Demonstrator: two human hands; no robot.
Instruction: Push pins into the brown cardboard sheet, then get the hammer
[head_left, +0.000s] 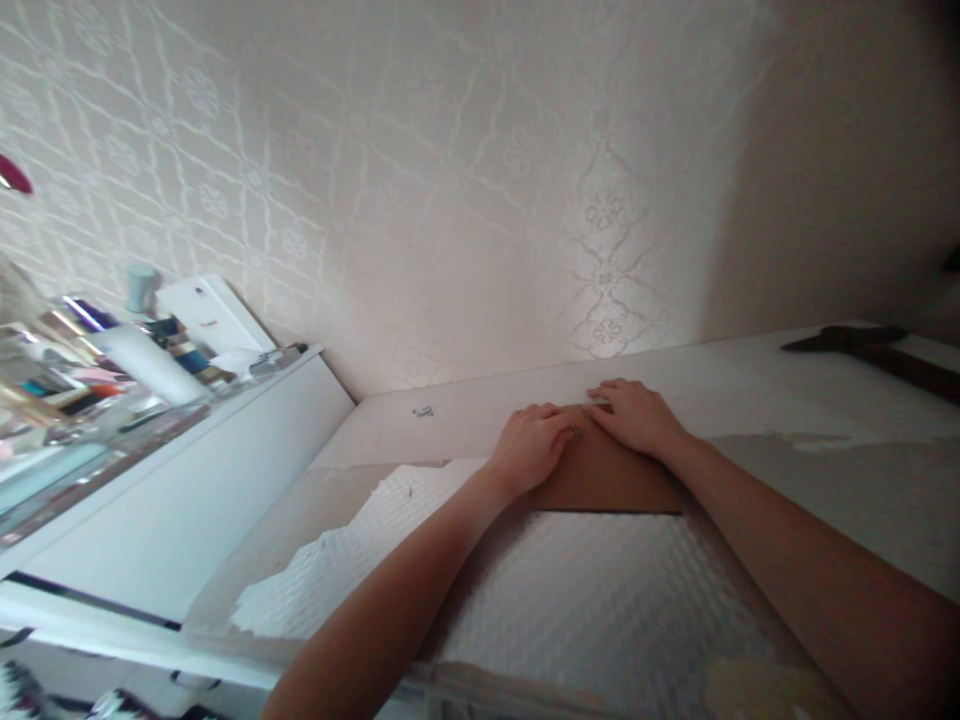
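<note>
A flat brown board, like cardboard or thin fibreboard, lies on a white quilted-looking sheet. My left hand is closed at its far left side, fingers curled and thumb over the board. On the far right edge rests my right hand, its fingers bent over the edge and its thumb on the board. My hands are close together but apart. Part of the board is hidden under them. Small dark metal pieces, perhaps nails or screws, lie farther left on the white surface.
A hammer lies at the far right by the patterned wall. To the left stands a raised white cabinet, crowded with bottles, tubes and a white box. The sheet has torn edges over a worn tabletop.
</note>
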